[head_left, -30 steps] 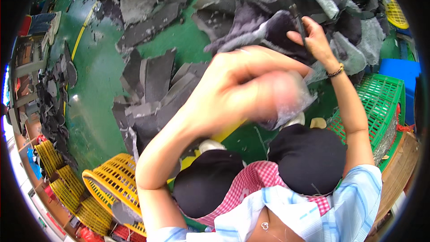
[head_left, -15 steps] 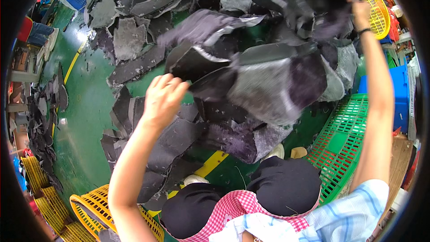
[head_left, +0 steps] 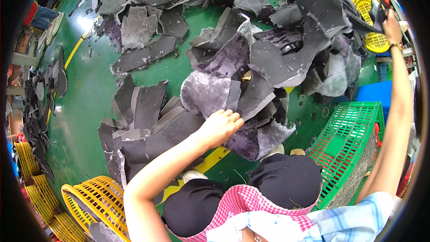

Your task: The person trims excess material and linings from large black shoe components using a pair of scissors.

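Observation:
My left hand point(head_left: 222, 127), fingers curled, grips the lower edge of a light grey plush piece point(head_left: 205, 90) at the front of the middle heap. Far out to the right, my right hand point(head_left: 393, 29) is closed on the end of a dark grey fabric piece point(head_left: 360, 21), which stretches from the heap toward it. Between the hands lie large dark grey felt-like pieces point(head_left: 284, 60) with ragged pale edges and a dark purple plush piece point(head_left: 230, 58). The fingertips of both hands are partly hidden.
Stitched dark pieces point(head_left: 154, 141) lie by my left forearm, with more cut pieces point(head_left: 143, 24) behind. A yellow basket point(head_left: 101, 192) stands at front left, a green crate point(head_left: 336, 136) at right. Another yellow basket point(head_left: 374, 40) and a blue bin point(head_left: 375, 93) are farther right.
My left hand has moved right and slightly down. My right hand has swung outward to the right. The blurred pieces between them have shifted, and the middle heap lies spread differently.

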Action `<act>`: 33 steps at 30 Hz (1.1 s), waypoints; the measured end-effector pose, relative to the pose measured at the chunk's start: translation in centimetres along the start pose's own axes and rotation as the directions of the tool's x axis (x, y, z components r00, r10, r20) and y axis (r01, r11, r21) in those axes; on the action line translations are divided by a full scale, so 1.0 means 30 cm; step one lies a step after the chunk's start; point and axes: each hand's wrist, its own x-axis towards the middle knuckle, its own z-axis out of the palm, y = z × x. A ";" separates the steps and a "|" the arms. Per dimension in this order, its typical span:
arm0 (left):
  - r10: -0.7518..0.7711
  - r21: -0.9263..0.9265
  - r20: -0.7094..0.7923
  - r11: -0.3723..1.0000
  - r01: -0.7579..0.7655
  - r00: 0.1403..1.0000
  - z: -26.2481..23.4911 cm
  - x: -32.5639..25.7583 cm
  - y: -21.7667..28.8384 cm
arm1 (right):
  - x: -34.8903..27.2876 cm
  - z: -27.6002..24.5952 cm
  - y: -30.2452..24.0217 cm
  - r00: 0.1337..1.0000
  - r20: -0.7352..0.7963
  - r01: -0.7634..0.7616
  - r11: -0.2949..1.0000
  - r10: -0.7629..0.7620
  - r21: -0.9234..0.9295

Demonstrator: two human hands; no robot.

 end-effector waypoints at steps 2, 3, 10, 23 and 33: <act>0.003 -0.084 -0.028 0.996 -0.006 1.000 -0.002 0.013 -0.016 | -0.101 0.091 -0.035 0.992 0.124 0.019 1.000 -0.016 -0.022; 0.004 -0.160 -0.052 0.987 -0.012 0.999 -0.009 0.017 -0.023 | -0.154 0.118 -0.055 0.984 0.177 0.035 0.998 -0.025 -0.053; -0.508 -0.159 -0.562 0.841 0.518 0.653 -0.140 0.208 -0.352 | -0.396 0.114 -0.274 0.957 0.287 0.058 0.998 -0.045 -0.035; -0.790 -0.785 -0.134 0.453 0.423 0.598 -0.108 0.229 -0.645 | -1.187 0.016 -0.921 0.567 0.644 -0.185 0.683 -0.513 0.707; -0.799 -0.702 0.440 -0.021 0.712 0.411 0.237 0.234 -0.440 | -0.319 0.264 -0.011 0.979 0.194 -0.062 0.998 0.057 0.022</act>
